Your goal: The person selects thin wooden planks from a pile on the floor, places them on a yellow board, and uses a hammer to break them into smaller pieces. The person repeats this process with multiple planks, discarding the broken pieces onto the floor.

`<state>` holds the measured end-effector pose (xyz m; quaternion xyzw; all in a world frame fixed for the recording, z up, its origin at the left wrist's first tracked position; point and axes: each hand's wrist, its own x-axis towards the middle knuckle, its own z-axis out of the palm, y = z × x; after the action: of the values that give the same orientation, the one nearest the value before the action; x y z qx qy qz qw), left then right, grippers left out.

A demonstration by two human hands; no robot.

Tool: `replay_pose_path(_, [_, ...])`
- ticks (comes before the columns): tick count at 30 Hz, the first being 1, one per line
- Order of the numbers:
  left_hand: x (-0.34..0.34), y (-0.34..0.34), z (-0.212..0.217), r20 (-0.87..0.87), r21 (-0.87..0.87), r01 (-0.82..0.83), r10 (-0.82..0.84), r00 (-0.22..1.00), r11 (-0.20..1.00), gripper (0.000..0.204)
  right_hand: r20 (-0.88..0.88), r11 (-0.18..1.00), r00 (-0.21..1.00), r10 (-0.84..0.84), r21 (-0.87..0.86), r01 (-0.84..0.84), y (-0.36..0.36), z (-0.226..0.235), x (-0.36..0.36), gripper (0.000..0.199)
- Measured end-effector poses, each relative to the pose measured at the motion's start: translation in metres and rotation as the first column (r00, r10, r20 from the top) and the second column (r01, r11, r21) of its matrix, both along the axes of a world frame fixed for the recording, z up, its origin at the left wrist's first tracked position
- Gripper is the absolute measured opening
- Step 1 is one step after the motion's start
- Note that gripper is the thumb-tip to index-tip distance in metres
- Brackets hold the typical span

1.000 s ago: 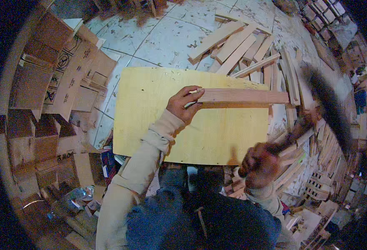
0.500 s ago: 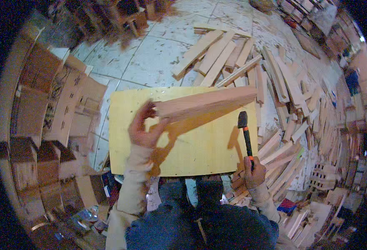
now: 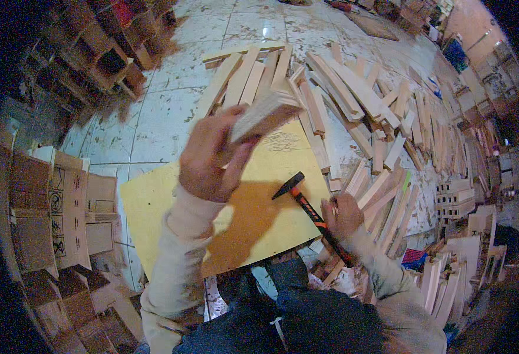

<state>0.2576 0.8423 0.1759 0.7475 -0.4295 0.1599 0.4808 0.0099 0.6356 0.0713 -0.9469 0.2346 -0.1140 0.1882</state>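
My left hand [image 3: 209,154] is closed around one end of a wooden block [image 3: 268,118], raised above the yellow board [image 3: 144,215] and tilted toward the far right. The block is seen nearly end-on, so its full length does not show. In my right hand [image 3: 343,217] is a hammer [image 3: 309,209] with a dark head and a black-and-orange handle. The hammer lies slantwise over the board's right part, its head toward the middle. Beneath the block, a dark shadow falls across the board.
Several wooden strips [image 3: 250,76] lie on the tiled floor [image 3: 171,112] beyond the board. A larger heap of wood pieces [image 3: 383,118] spreads along the right. Cardboard boxes [image 3: 65,218] line the left, and wooden compartments [image 3: 100,53] stand at the far left.
The block has swung from lying lengthwise across the view to pointing away, and is higher. The hammer has tipped from upright to a leftward slant. The whole view has turned.
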Motion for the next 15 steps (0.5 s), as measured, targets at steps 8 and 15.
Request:
replay_pose_path(8, [-0.009,-0.013,-0.134,0.047,0.577,0.033,-0.074,0.996,0.816,0.035,0.093,0.988,0.990,-0.110,-0.094,0.119,-0.111,-0.076,0.152,0.053])
replay_pose_path(15, [-0.018,0.062,-0.139,0.259,0.397,-0.283,0.189,0.947,0.873,0.039,-0.123,0.971,0.964,-0.236,0.015,0.240,-0.134,-0.088,0.197,0.049])
